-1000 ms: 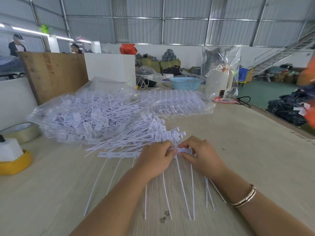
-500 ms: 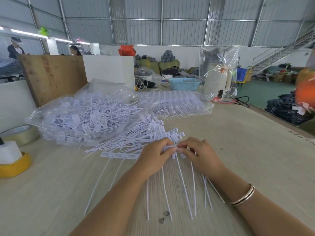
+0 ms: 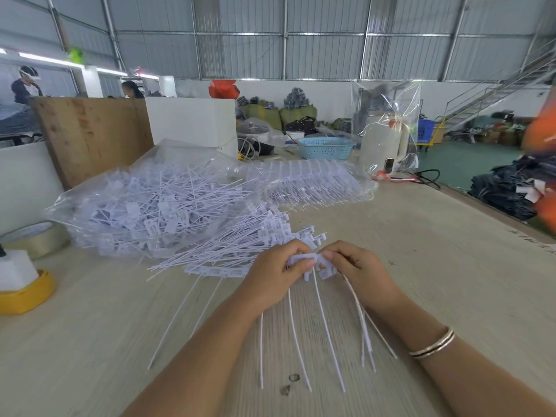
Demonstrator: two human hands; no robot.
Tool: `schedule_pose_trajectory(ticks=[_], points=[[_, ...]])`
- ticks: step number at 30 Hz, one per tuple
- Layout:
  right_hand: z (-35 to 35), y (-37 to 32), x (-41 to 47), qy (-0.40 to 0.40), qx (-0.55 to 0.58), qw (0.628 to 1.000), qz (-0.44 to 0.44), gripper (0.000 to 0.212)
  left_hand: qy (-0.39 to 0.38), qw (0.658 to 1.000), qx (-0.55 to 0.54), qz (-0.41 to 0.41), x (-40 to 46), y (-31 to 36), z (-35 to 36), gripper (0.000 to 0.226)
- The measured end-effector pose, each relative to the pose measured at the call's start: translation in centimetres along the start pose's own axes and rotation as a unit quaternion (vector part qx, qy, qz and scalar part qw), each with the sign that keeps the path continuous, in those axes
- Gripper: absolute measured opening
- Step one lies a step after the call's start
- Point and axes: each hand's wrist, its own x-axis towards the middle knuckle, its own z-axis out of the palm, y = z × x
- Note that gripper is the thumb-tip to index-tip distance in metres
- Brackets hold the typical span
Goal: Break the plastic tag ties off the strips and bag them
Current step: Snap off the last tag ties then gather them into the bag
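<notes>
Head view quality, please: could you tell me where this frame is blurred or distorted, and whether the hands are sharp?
Head view: left hand and right hand on the tie strip are fairly sharp; the orange shape at the right edge is smeared; wide-angle bending curves the table edge; lighting is even and soft.

The only camera sits on my head, looking forward and down across the table (image 3: 421,266). It is close above my left hand (image 3: 275,275) and right hand (image 3: 359,273), which sit just below the centre of the picture. Its wide angle bends the edges and takes in the warehouse wall and roof far ahead.
</notes>
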Motion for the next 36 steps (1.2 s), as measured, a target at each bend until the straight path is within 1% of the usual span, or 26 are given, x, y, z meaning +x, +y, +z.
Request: schedule_pose_trajectory(ticks=[3, 7, 9, 13, 14, 16, 17, 18, 19, 20, 21, 22, 23, 25, 26, 28, 29, 30, 31, 32, 33, 34, 35, 36], points=[[0.0, -0.3, 0.0, 0.013, 0.07, 0.997, 0.012, 0.021, 0.019, 1.0, -0.018, 0.012, 0.1, 0.3, 0.0, 0.01], [0.2, -0.5, 0.0, 0.021, 0.115, 0.993, 0.009, 0.029, 0.026, 0.999, -0.027, 0.024, 0.1, 0.3, 0.2, 0.003], [0.1, -0.4, 0.2, 0.03, 0.139, 0.99, 0.011, 0.029, 0.029, 0.999, -0.033, 0.026, 0.1, 0.4, 0.2, 0.003], [0.4, 0.3, 0.1, 0.019, 0.154, 0.988, 0.004, 0.025, 0.025, 0.998, -0.049, 0.028, 0.2, 0.5, 0.3, 0.013], [0.4, 0.6, 0.2, 0.025, 0.178, 0.984, 0.006, 0.022, 0.022, 0.998, -0.055, 0.031, 0.1, 0.6, 0.2, 0.015], [-0.2, 1.1, 0.4, 0.069, 0.249, 0.966, 0.03, 0.019, 0.02, 0.996, -0.075, 0.033, 0.0, 0.7, -0.1, 0.013], [-0.8, 1.5, 0.5, 0.091, 0.244, 0.965, 0.037, 0.019, 0.023, 0.996, -0.084, 0.032, -0.1, 0.7, -0.3, 0.013], [-1.6, 2.0, 0.5, 0.096, 0.192, 0.976, 0.038, 0.019, 0.026, 0.995, -0.087, 0.03, -0.2, 0.7, -0.4, 0.013], [-2.1, 2.4, 0.5, 0.082, 0.094, 0.992, 0.028, 0.018, 0.028, 0.996, -0.083, 0.028, -0.3, 0.6, -0.5, 0.013], [-2.4, 2.6, 0.4, 0.057, -0.011, 0.998, 0.014, 0.018, 0.028, 0.997, -0.074, 0.024, -0.3, 0.6, -0.6, 0.013], [-2.3, 2.7, 0.4, 0.039, -0.085, 0.996, 0.002, 0.019, 0.027, 0.997, -0.066, 0.018, -0.3, 0.5, -0.5, 0.014], [-2.2, 2.6, 0.4, 0.031, -0.122, 0.992, -0.006, 0.021, 0.027, 0.998, -0.06, 0.012, -0.3, 0.5, -0.4, 0.016], [-1.9, 2.4, 0.4, 0.022, -0.129, 0.991, -0.011, 0.021, 0.025, 0.998, -0.051, 0.006, -0.3, 0.4, -0.3, 0.02], [-1.5, 2.3, 0.6, -0.017, -0.168, 0.986, -0.012, 0.014, 0.022, 1.0, -0.019, -0.002, -0.3, 0.3, -0.2, 0.025], [-1.5, 2.4, 0.6, -0.048, -0.213, 0.976, -0.014, 0.009, 0.023, 1.0, 0.002, -0.001, -0.3, 0.2, -0.2, 0.027], [-1.9, 2.7, 0.5, -0.09, -0.282, 0.955, -0.027, 0.008, 0.035, 0.999, 0.041, -0.002, -0.2, -0.2, -0.2, 0.029], [-2.2, 2.7, 0.5, -0.095, -0.293, 0.951, -0.03, 0.009, 0.044, 0.998, 0.053, -0.006, -0.2, -0.4, -0.2, 0.029], [-2.5, 2.7, 0.4, -0.085, -0.292, 0.952, -0.03, 0.015, 0.05, 0.997, 0.064, -0.01, -0.1, -0.6, -0.1, 0.028], [-2.8, 2.7, 0.3, -0.06, -0.283, 0.957, -0.032, 0.023, 0.051, 0.996, 0.076, -0.014, -0.1, -0.7, -0.1, 0.026], [-3.0, 2.5, 0.3, -0.024, -0.276, 0.96, -0.039, 0.025, 0.047, 0.995, 0.087, -0.018, -0.1, -0.8, 0.0, 0.024], [-2.9, 2.2, 0.2, 0.015, -0.269, 0.962, -0.049, 0.022, 0.042, 0.994, 0.094, -0.02, -0.1, -0.9, 0.1, 0.023], [-2.6, 1.8, 0.2, 0.042, -0.261, 0.962, -0.061, 0.013, 0.039, 0.994, 0.1, -0.022, -0.1, -0.9, 0.3, 0.023], [-2.1, 1.2, 0.1, 0.049, -0.253, 0.963, -0.075, 0.012, 0.038, 0.994, 0.104, -0.02, 0.0, -0.8, 0.4, 0.022], [-1.4, 0.6, -0.1, 0.038, -0.244, 0.965, -0.092, 0.018, 0.038, 0.994, 0.103, -0.016, 0.0, -0.7, 0.6, 0.023]])
